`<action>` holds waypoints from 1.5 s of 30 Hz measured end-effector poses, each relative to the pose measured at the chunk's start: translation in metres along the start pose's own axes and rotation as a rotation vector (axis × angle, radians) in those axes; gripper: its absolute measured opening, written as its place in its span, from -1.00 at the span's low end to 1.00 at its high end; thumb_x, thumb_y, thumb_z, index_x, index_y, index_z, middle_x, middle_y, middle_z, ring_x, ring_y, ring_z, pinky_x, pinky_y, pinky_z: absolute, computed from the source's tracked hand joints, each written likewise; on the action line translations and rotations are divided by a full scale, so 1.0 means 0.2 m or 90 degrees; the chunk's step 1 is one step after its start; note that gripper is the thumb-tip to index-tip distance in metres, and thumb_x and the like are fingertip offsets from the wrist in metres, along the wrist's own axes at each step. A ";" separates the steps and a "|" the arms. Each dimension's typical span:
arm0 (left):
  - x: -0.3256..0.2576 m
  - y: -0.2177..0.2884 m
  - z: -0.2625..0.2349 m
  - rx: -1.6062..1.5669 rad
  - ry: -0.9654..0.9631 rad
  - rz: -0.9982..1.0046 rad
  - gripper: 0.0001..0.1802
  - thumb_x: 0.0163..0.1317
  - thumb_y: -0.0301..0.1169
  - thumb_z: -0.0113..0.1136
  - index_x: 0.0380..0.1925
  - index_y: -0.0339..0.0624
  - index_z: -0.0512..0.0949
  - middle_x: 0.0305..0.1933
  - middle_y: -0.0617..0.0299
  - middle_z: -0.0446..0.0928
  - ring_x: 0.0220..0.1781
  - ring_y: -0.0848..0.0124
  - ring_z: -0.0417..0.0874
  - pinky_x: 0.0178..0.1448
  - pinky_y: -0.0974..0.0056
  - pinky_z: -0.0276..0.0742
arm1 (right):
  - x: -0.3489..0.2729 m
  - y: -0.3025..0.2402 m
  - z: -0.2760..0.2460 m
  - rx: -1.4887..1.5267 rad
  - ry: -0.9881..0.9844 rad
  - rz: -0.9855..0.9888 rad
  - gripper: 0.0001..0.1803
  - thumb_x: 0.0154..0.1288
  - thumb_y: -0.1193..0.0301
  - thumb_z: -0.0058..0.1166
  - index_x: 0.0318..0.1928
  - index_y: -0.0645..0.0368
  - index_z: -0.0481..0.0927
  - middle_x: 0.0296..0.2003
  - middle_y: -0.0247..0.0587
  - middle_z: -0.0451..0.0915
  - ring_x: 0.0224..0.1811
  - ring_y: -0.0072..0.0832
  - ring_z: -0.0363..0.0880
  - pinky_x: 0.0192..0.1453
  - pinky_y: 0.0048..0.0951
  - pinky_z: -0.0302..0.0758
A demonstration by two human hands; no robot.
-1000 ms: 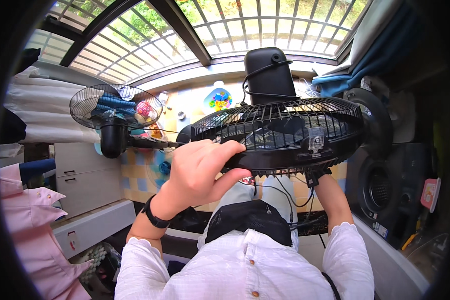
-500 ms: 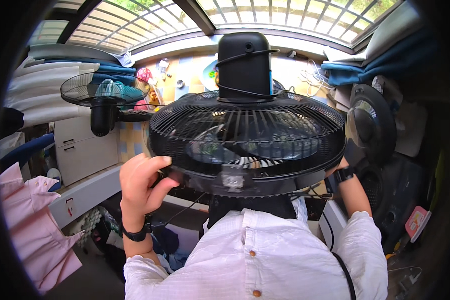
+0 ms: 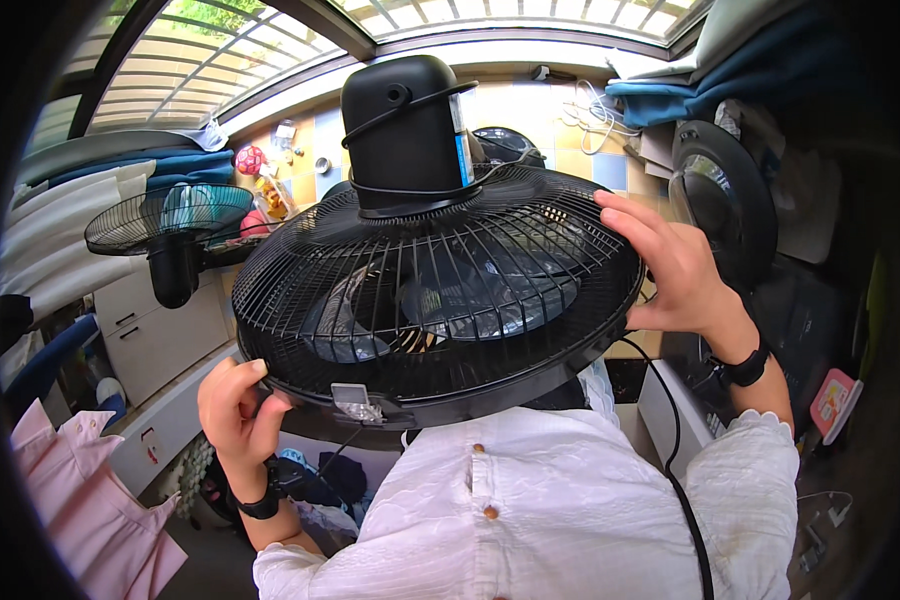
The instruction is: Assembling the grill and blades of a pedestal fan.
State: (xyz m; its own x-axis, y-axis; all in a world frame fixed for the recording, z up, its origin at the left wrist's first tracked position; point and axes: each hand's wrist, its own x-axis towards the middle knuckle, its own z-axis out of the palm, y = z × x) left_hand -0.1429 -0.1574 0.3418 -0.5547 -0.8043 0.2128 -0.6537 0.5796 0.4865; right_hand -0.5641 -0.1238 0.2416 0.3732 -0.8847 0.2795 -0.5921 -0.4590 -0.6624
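Note:
A large black electric fan (image 3: 440,290) fills the middle of the view, its round wire cage tilted down toward the left and its motor housing (image 3: 398,130) facing up. A thin black cord loops around that housing. Through the bars the dark blades show. At the cage's lower left rim, my left hand (image 3: 238,405) pinches the edge between thumb and fingers. My right hand (image 3: 675,265) grips the upper right rim, fingers over the top and thumb beneath. On the near rim sits a small clear clip (image 3: 355,402).
A second black fan (image 3: 175,250) stands at left, beside white drawers (image 3: 160,320). Another round black fan-like thing (image 3: 725,210) rests at right. Pink clothing (image 3: 95,500) hangs at lower left. White cables (image 3: 595,120) lie on the tiled floor below the barred windows.
The fan has shifted left and tilted, its right side higher. My right hand, mostly hidden behind the cage before, now shows on the upper right rim. My left hand has moved lower.

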 end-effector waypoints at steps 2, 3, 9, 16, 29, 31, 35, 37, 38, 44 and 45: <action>0.00 0.00 0.00 -0.006 0.007 -0.006 -0.56 -0.05 -0.22 0.36 -0.24 -0.28 0.49 -0.74 0.39 0.03 -0.70 0.49 0.05 -0.57 0.35 -0.08 | 0.00 0.00 0.00 -0.017 0.003 -0.014 -0.14 -0.41 0.42 0.27 0.12 0.17 0.34 0.10 -0.07 0.43 -0.26 -0.24 0.60 -0.30 -0.44 0.52; -0.01 -0.01 0.00 -0.005 0.013 -0.014 -0.56 -0.05 -0.23 0.36 -0.24 -0.29 0.50 -0.74 0.39 0.03 -0.70 0.49 0.05 -0.56 0.35 -0.07 | 0.00 0.00 -0.01 -0.026 -0.013 -0.007 -0.16 -0.42 0.42 0.26 0.09 0.17 0.36 0.07 -0.07 0.46 -0.29 -0.25 0.60 -0.32 -0.44 0.52; -0.03 -0.01 -0.05 0.006 0.020 -0.022 -0.55 -0.05 -0.22 0.36 -0.21 -0.28 0.51 -0.74 0.39 0.06 -0.71 0.50 0.07 -0.57 0.35 -0.07 | 0.03 -0.01 0.04 -0.028 -0.001 -0.037 -0.20 -0.39 0.33 0.32 0.04 0.22 0.40 0.05 -0.04 0.47 -0.30 -0.22 0.59 -0.31 -0.43 0.50; 0.08 0.02 -0.05 0.011 -0.050 0.029 -0.58 -0.09 -0.26 0.35 -0.26 -0.28 0.53 -0.75 0.36 0.12 -0.72 0.43 0.14 -0.61 0.32 0.01 | 0.02 -0.01 0.07 -0.061 0.011 -0.048 -0.13 -0.24 0.31 0.39 0.13 0.23 0.23 0.06 0.12 0.43 -0.10 -0.09 0.57 -0.14 -0.37 0.53; -0.15 -0.17 0.01 0.065 0.102 -0.199 0.00 -0.47 -0.08 0.52 0.11 -0.23 0.40 -0.67 0.38 0.00 -0.67 0.53 0.09 -0.58 0.42 0.02 | 0.00 0.01 0.14 -0.034 0.013 -0.104 -0.08 -0.17 0.26 0.39 0.20 0.25 0.17 0.07 0.28 0.39 0.06 0.05 0.47 0.08 -0.22 0.45; -0.14 -0.20 -0.01 0.085 0.043 -0.240 -0.05 -0.41 -0.13 0.52 0.13 -0.14 0.40 -0.69 0.32 0.10 -0.67 0.48 0.20 -0.56 0.38 0.14 | 0.00 0.01 0.14 -0.031 0.001 -0.081 -0.06 -0.17 0.26 0.39 0.22 0.22 0.16 0.09 0.27 0.37 0.08 0.05 0.45 0.11 -0.20 0.43; -0.13 -0.28 0.04 0.217 0.004 -0.102 -0.15 -0.34 -0.27 0.47 0.11 -0.09 0.40 -0.69 0.25 0.31 -0.65 0.35 0.38 -0.55 0.30 0.31 | 0.01 0.00 0.07 -0.047 -0.039 -0.059 -0.09 -0.11 0.33 0.34 0.25 0.16 0.11 0.14 0.28 0.31 0.14 0.05 0.40 0.18 -0.19 0.37; -0.13 -0.34 0.06 0.175 0.100 0.018 -0.29 -0.28 -0.39 0.43 0.03 -0.16 0.46 -0.70 0.27 0.22 -0.70 0.37 0.28 -0.59 0.31 0.20 | 0.02 -0.02 0.08 -0.054 -0.035 -0.062 -0.10 -0.08 0.35 0.31 0.26 0.15 0.09 0.16 0.28 0.29 0.16 0.03 0.38 0.20 -0.19 0.34; -0.12 -0.32 0.05 0.182 0.101 0.027 -0.34 -0.30 -0.39 0.44 -0.04 -0.17 0.48 -0.69 0.26 0.26 -0.69 0.34 0.33 -0.59 0.30 0.22 | 0.01 -0.04 0.08 -0.037 -0.043 -0.033 -0.10 -0.09 0.35 0.32 0.26 0.21 0.10 0.18 0.23 0.28 0.19 0.01 0.35 0.25 -0.19 0.27; -0.10 -0.40 0.04 0.109 0.074 0.106 -0.37 -0.34 -0.43 0.43 -0.12 -0.20 0.47 -0.65 0.23 0.35 -0.66 0.31 0.39 -0.57 0.28 0.26 | 0.00 -0.09 0.05 -0.084 -0.084 0.048 -0.12 -0.08 0.42 0.29 0.24 0.24 0.09 0.17 0.17 0.31 0.16 -0.02 0.39 0.23 -0.22 0.31; -0.09 -0.41 0.04 0.097 0.064 0.122 -0.37 -0.35 -0.43 0.43 -0.12 -0.19 0.47 -0.64 0.22 0.36 -0.65 0.30 0.39 -0.56 0.27 0.27 | -0.01 -0.09 0.04 -0.099 -0.092 0.056 -0.13 -0.08 0.43 0.29 0.24 0.25 0.09 0.17 0.15 0.32 0.17 -0.03 0.39 0.24 -0.23 0.30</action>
State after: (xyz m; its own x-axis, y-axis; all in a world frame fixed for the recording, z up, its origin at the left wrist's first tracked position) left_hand -0.0841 -0.1886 0.2912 -0.6268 -0.6831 0.3750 -0.6166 0.7290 0.2972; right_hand -0.5473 -0.1128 0.2474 0.4066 -0.9063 0.1151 -0.7259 -0.3970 -0.5617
